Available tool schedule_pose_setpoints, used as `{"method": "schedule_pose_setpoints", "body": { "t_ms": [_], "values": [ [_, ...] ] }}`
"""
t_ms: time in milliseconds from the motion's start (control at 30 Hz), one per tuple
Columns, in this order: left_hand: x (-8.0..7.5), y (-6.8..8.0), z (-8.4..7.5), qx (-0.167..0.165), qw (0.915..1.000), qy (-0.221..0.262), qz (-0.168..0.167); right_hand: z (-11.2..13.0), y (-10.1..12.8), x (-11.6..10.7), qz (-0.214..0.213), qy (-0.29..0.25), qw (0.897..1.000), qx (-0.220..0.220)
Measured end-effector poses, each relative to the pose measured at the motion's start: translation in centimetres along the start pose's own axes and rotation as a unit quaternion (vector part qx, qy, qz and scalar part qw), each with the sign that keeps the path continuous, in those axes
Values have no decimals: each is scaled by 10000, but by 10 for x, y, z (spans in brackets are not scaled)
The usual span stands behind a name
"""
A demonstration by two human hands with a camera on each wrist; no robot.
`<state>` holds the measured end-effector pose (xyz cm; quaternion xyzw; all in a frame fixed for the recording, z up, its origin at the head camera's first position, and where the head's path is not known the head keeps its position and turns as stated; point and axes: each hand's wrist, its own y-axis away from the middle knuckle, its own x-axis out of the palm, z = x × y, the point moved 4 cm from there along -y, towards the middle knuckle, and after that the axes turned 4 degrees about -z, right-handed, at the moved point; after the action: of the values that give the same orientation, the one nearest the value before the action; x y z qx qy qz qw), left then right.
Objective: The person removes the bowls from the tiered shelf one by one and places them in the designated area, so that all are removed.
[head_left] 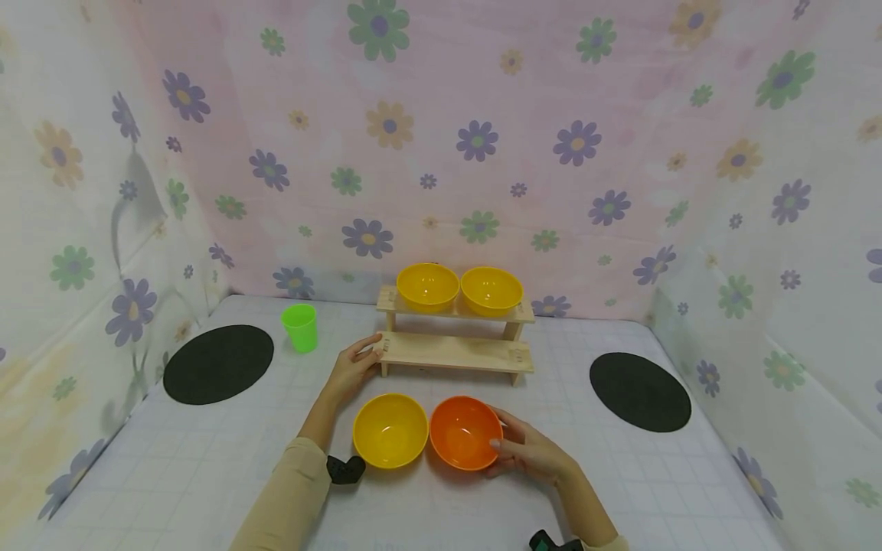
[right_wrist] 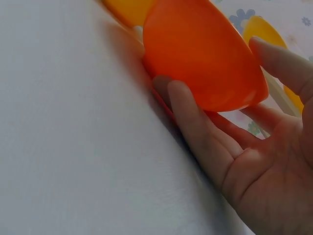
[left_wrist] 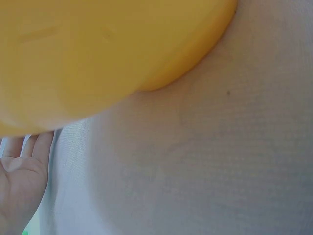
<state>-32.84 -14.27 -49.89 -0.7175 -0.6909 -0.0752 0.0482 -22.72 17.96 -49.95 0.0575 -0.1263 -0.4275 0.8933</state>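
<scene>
While my right hand (head_left: pixel 530 451) cups the orange bowl (head_left: pixel 465 431) near the table's front edge — fingers loosely curved round its side, my left hand (head_left: pixel 353 366) rests flat-fingered against the wooden shelf's (head_left: pixel 455 352) left end — gripping nothing.

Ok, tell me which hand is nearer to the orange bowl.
Right. The right hand touches the orange bowl on its right side, fingers around the rim. The left hand rests at the wooden shelf's left end, beyond the yellow bowl.
</scene>
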Motion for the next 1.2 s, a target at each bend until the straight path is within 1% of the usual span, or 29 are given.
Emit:
{"method": "schedule_pose_setpoints", "body": {
  "t_ms": [100, 200, 267, 333, 367, 433, 567, 667, 733, 967, 1067, 1200],
  "values": [
    [0, 0, 0, -6, 10000, -1, -16, 2, 0, -3, -65, 315, 9995, 7],
    [1, 0, -1, 4, 10000, 16, -4, 5, 0, -9, -261, 971, 9949, -33],
    [1, 1, -1, 14, 10000, 22, 13, 9, 0, -14, -423, 1520, 9874, -92],
    [1, 1, -1, 18, 10000, 38, 29, 15, 1, -18, -598, 1957, 9787, -152],
    [1, 1, -1, 13, 10000, 45, 32, 19, 0, -20, -688, 2133, 9744, -199],
    [0, 0, 0, -14, 10000, 51, 43, 27, -1, -25, -883, 2321, 9682, -316],
    [1, 0, -1, -39, 9999, 85, 38, 43, -5, -35, -1403, 2345, 9598, -646],
    [1, 0, -1, -20, 10000, 75, 25, 55, -9, -40, -1789, 2187, 9547, -938],
    [0, -1, 0, -12, 10000, 56, 15, 63, -12, -44, -1963, 2063, 9520, -1125],
    [0, 0, -1, 17, 10000, 52, 14, 91, -23, -52, -2417, 1560, 9448, -1569],
    [1, 0, -2, 49, 10000, 40, 48, 101, -28, -55, -2587, 1410, 9415, -1635],
    [1, 0, -2, 54, 10000, 6, 38, 112, -36, -59, -2644, 1294, 9411, -1665]
  ]
}}
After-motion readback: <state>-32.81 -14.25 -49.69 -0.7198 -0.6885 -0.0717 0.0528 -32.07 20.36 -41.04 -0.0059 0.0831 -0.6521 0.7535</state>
